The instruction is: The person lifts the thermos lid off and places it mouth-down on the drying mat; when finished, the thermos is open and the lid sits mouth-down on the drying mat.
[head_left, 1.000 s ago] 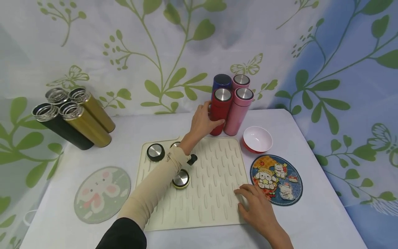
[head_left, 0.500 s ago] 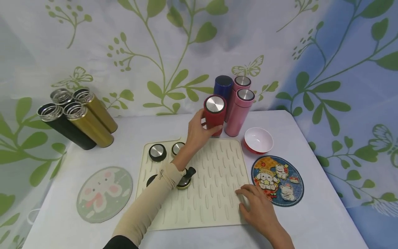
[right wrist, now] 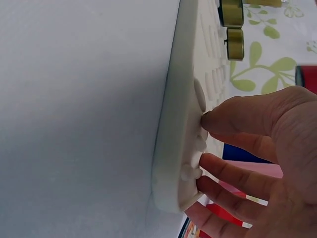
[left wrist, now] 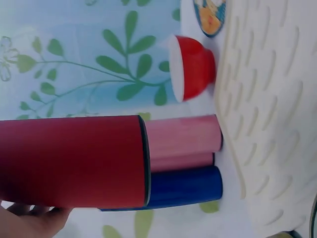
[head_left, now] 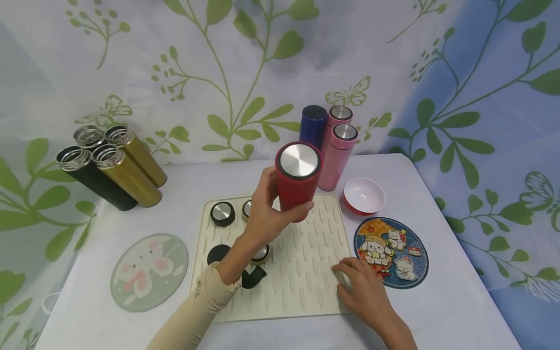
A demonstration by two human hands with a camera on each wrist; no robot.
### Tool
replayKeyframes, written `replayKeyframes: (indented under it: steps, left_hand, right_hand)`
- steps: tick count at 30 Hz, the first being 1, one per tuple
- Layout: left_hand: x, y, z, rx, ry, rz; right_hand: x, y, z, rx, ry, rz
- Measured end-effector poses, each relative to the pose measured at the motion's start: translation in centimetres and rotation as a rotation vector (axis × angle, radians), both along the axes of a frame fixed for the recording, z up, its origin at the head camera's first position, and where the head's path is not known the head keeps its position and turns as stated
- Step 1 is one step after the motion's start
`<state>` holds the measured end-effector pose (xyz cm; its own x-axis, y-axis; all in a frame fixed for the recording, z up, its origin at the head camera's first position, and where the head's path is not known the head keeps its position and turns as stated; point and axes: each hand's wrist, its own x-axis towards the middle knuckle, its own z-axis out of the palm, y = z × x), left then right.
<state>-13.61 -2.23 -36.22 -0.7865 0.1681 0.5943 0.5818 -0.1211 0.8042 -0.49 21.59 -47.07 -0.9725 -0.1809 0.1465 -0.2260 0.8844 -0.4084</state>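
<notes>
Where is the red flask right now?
In the head view, the red flask is just right of centre, held up in the left hand, in front of the blue flask and the two pink flasks.

1 flask is red; 2 others are pink; the backdrop bears green leaves.

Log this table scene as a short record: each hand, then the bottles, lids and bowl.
Left hand: grips the red bottle, held off the table
Right hand: touches right edge of the cream mat
Standing at back: blue bottle, two pink bottles
Back left: four open bottles
On mat: several lids
Bowl: red outside, pale inside, right of mat
</notes>
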Motion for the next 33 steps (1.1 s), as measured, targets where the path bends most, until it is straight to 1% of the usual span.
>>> replayKeyframes:
  steps: [2, 5, 8, 11, 14, 17, 21, 25, 27, 29, 31, 33]
  left_hand:
    - [1.0, -0.7, 0.4, 0.001, -0.019, -0.025]
    - [2.3, -1.8, 0.6, -0.019, -0.058, -0.029]
    - [3.5, -3.1, 0.7, -0.046, -0.096, -0.002]
    - [4.6, -4.5, 0.6, -0.086, -0.112, 0.042]
    - [5.6, -5.6, 0.4, -0.129, -0.096, 0.071]
    - [6.6, -6.4, 0.1, -0.168, -0.058, 0.104]
    - [7.7, -7.3, -0.4, -0.231, 0.014, 0.163]
    - [8.9, -8.3, -1.0, -0.337, 0.084, 0.237]
    - [9.6, -8.8, -1.2, -0.396, 0.098, 0.281]
    - [10.3, -9.2, -1.6, -0.445, 0.098, 0.317]
    - [10.9, -9.5, -2.0, -0.482, 0.104, 0.345]
    - [11.3, -9.7, -2.5, -0.511, 0.095, 0.357]
  right_hand:
    - [-0.1, 0.0, 0.0, -0.001, -0.001, 0.002]
    - [-0.1, 0.0, -0.1, -0.002, 0.0, 0.003]
    - [-0.1, -0.1, -0.3, 0.001, 0.007, 0.01]
    - [-0.2, -0.2, -0.3, 0.01, 0.007, 0.017]
    - [-0.3, -0.3, 0.0, 0.023, -0.008, 0.013]
    - [-0.3, -0.4, 0.5, 0.035, -0.038, 0.004]
    - [-0.4, -0.6, 0.9, 0.042, -0.095, -0.011]
    - [-0.5, -0.7, 1.1, 0.037, -0.149, -0.021]
    - [-0.6, -0.8, 1.3, 0.038, -0.17, -0.02]
    - [-0.6, -0.9, 1.6, 0.04, -0.189, -0.017]
    - [-0.8, -1.0, 2.1, 0.049, -0.206, -0.018]
    - [-1.0, -1.1, 2.7, 0.047, -0.212, -0.016]
